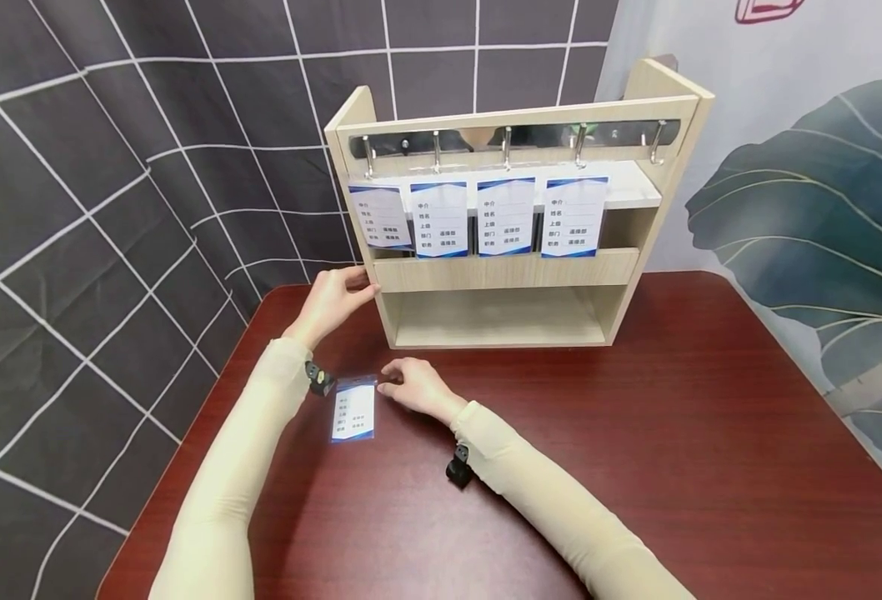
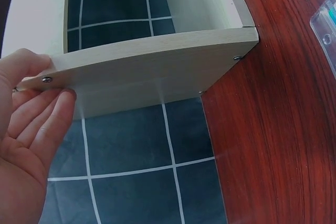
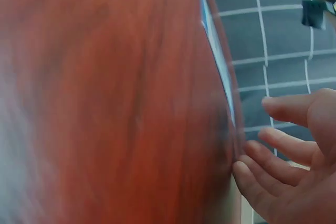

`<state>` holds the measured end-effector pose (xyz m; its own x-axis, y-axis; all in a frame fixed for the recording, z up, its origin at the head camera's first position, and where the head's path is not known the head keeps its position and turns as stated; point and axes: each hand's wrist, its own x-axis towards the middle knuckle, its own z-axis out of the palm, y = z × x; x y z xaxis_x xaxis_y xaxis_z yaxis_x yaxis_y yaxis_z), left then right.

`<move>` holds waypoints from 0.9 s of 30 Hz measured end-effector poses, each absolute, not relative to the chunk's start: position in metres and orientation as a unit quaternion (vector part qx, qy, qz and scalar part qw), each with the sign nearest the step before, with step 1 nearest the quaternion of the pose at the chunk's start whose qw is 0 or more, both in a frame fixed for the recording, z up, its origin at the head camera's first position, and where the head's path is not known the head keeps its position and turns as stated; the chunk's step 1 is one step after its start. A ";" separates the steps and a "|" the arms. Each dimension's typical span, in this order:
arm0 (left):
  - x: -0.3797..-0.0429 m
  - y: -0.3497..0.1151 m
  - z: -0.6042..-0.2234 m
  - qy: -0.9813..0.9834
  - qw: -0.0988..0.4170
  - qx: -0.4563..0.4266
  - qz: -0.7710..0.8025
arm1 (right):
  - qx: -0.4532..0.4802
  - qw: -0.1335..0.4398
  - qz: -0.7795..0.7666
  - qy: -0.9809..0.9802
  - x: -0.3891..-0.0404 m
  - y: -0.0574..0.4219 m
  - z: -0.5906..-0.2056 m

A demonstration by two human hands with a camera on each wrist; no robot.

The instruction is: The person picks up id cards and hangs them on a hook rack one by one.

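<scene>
My left hand grips the left side panel of a light wooden rack near its lower front edge. In the left wrist view, the thumb lies on one face of that panel and the fingers curl against the other. A clear-sleeved name badge, white with blue edges, lies on the table between my forearms. Just right of its top edge hovers my right hand, its fingers loosely bent and holding nothing. The right wrist view shows those fingers spread apart, with the badge at a steep slant beyond.
Several similar badges hang in a row from hooks on the rack's metal strip; the far right hook carries none. The rack stands at the back of the dark red table. Gridded dark cloth hangs behind and to the left.
</scene>
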<state>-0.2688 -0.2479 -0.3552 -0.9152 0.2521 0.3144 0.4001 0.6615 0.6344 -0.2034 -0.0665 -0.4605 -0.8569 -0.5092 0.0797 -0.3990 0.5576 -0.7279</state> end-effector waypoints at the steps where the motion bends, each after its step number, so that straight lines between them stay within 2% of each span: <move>1: -0.269 -0.248 -0.355 -0.906 0.101 -0.180 -0.370 | -0.259 0.068 -0.391 0.880 -0.202 -0.069 -0.460; 9: -0.269 -0.247 -0.355 -0.907 0.103 -0.182 -0.365 | -0.275 0.054 -0.314 0.907 -0.193 -0.088 -0.463; 27: -0.269 -0.246 -0.356 -0.907 0.103 -0.177 -0.368 | -0.304 0.076 -0.177 0.933 -0.187 -0.093 -0.458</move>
